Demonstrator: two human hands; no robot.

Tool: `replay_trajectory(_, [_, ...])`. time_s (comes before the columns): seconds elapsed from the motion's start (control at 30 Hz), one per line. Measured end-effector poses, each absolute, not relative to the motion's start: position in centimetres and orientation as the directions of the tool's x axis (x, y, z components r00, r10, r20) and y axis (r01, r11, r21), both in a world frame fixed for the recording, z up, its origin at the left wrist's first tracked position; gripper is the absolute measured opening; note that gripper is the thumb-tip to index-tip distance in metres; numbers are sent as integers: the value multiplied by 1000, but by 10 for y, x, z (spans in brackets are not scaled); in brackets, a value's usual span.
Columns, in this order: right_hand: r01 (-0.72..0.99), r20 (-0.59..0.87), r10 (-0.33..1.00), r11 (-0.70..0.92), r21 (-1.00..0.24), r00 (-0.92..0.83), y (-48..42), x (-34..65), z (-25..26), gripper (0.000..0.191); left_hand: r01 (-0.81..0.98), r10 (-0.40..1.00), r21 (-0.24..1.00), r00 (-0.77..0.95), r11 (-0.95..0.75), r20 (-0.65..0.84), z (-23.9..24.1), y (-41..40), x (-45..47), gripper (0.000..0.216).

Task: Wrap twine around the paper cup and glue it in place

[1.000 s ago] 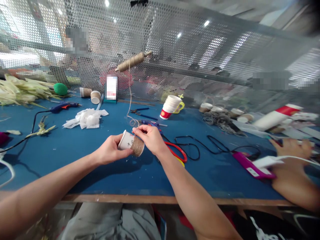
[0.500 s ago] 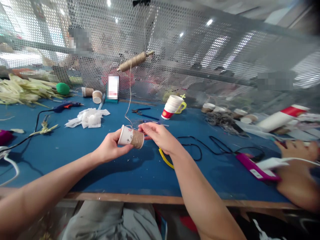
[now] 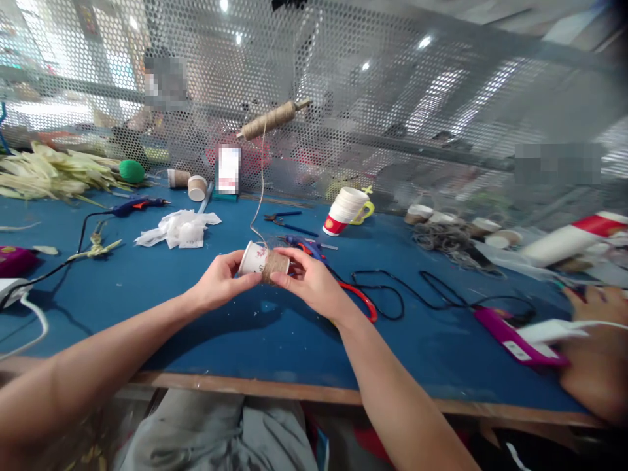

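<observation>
A white printed paper cup [image 3: 253, 257], tilted on its side, is held above the blue table between both hands. Brown twine [image 3: 275, 263] is wrapped round the half of it toward its right end. My left hand [image 3: 223, 280] grips the rim end with thumb and fingers. My right hand [image 3: 309, 278] closes round the twine-wrapped end. From the cup a strand of twine [image 3: 261, 176] runs up to a twine spool [image 3: 269, 122] hanging in front of the mesh. Just behind my right hand lies a blue glue gun [image 3: 308, 244].
Pliers [image 3: 289, 222], white crumpled plastic [image 3: 181, 229] and stacked paper cups [image 3: 343, 210] stand or lie behind the hands. Black cable [image 3: 392, 307] loops to a purple power strip [image 3: 520, 340] at right, beside another person's arm [image 3: 596, 353]. Another glue gun [image 3: 135, 205] lies at left.
My right hand has come in from beside the cup's end and now grips its wrapped part. The view has shifted slightly. A red handle shows near my right wrist, where yellow showed before.
</observation>
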State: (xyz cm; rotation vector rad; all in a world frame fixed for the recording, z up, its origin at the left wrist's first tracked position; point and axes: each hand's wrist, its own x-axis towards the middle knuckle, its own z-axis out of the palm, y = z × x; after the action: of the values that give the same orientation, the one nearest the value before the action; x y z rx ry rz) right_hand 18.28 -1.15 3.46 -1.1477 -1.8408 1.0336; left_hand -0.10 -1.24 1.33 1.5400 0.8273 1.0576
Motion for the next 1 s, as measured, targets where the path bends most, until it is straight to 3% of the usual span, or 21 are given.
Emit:
replay_trajectory(0.2, [354,168,922,296,-887,-349,-12,182,30,47,-18,893,977,402,-213,202,12,-11,-1,32])
replay_trajectory(0.57, [486,332,891,448,-751,-308,-15,177,26,39,183,869,917,426,-355,251,11,-13,1,28])
replay_trajectory(1.0, [517,345,893,450,-729,-290,-17,172,29,36,296,873,871,420,-391,249,13,-15,1,27])
